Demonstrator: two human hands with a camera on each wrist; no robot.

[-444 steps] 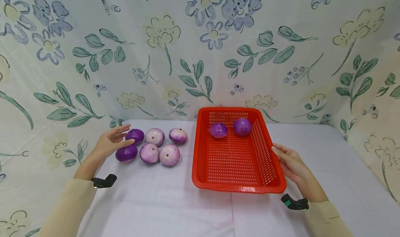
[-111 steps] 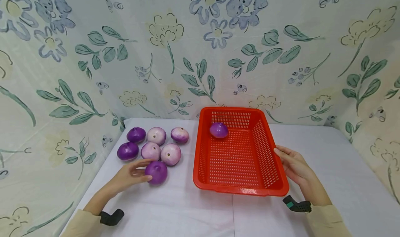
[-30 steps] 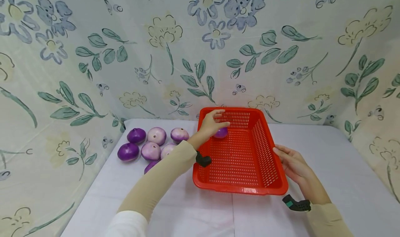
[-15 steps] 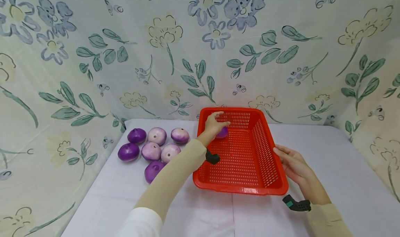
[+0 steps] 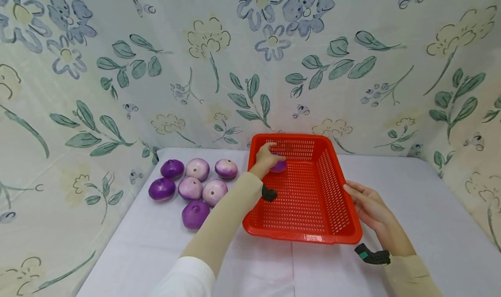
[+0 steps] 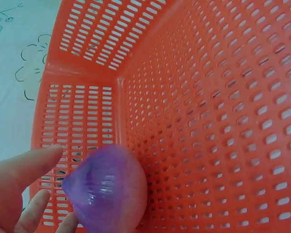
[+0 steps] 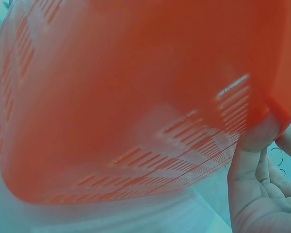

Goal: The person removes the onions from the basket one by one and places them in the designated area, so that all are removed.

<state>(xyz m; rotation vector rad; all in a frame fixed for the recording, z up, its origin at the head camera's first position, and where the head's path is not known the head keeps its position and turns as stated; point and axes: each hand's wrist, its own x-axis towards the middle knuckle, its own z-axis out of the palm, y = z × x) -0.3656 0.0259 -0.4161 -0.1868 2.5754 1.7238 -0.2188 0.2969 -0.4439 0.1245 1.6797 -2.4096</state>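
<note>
One purple onion with a pointed tip lies in the far left corner of the red plastic basket. Over it reaches my left hand, fingers and thumb spread apart. In the left wrist view, the thumb and fingers of the left hand are near the tip of the onion without closing round it; one fingertip may touch its side. My right hand pinches the right rim of the basket between thumb and fingers, which the right wrist view shows from below.
Left of the basket, several onions sit on the white cloth: dark purple ones, pale ones and a single purple onion in front. A floral curtain hangs behind the table.
Earlier, the left hand set an onion from the basket down before the others. Since then it has moved into the basket and lowered slightly toward the remaining onion. The right hand stays on the rim.
</note>
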